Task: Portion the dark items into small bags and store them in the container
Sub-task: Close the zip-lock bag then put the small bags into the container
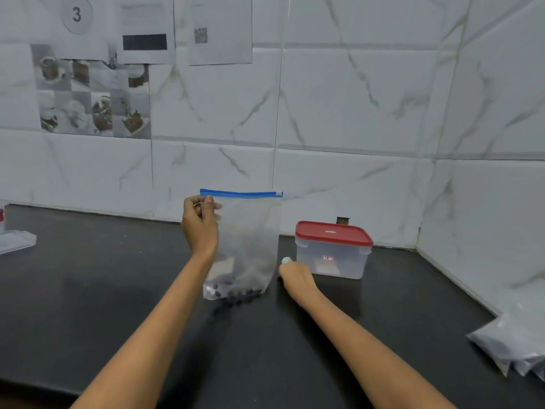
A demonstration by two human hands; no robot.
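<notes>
Left hand (pixel 200 222) pinches the upper left corner of the clear zip bag (pixel 247 240) just under its blue seal strip, holding it upright on the dark surface (pixel 88 290), mid-way along and near the back edge; right hand (pixel 295 276) rests curled beside the bag's base, seemingly holding a small pale item. Film appears thin, limp and slippery, with the dark items (pixel 236 293) weighting the bottom, so hold is best taken at the stiffer seal strip. Red-lidded container (pixel 333 249) stands closed just right of the bag.

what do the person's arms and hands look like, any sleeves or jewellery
Both forearms are bare to the bottom edge of the view, with no sleeves showing. No watch, bracelet or gloves show on the left hand or right hand. Any ring is too blurred to tell.
</notes>
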